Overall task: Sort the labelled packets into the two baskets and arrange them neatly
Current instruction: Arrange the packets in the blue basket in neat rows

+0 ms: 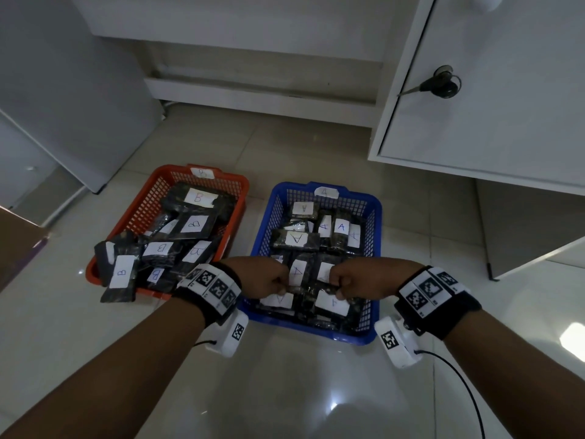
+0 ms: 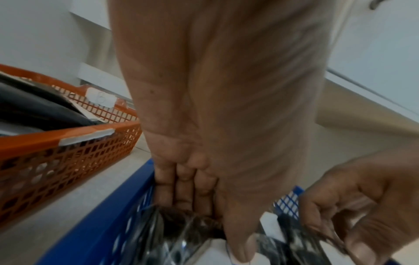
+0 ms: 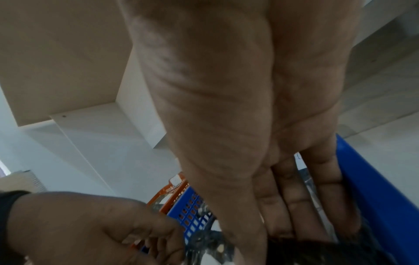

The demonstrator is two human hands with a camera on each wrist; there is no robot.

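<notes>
The blue basket [image 1: 376, 248], tagged A, holds several dark shiny packets with white A labels [image 1: 297, 238]. Both hands are low in its near half, close together. My left hand [image 1: 280, 285] pinches a dark A packet [image 1: 297, 272], thumb [image 2: 240, 247] on top and fingers [image 2: 181, 188] curled beneath it. My right hand [image 1: 337, 285] grips the neighbouring labelled packet [image 1: 325, 270], with its fingers [image 3: 294, 206] curled round the dark wrapper [image 3: 211, 240]. The orange basket [image 1: 148, 198], tagged B, lies to the left with B packets [image 1: 198, 198] heaped in it.
Some B packets [image 1: 122, 274] hang over the orange basket's near left corner onto the pale tiled floor. A white cabinet door with a key [image 1: 443, 85] stands open at the right. White furniture sits behind and to the left. A cable [image 1: 456, 375] trails from my right wrist.
</notes>
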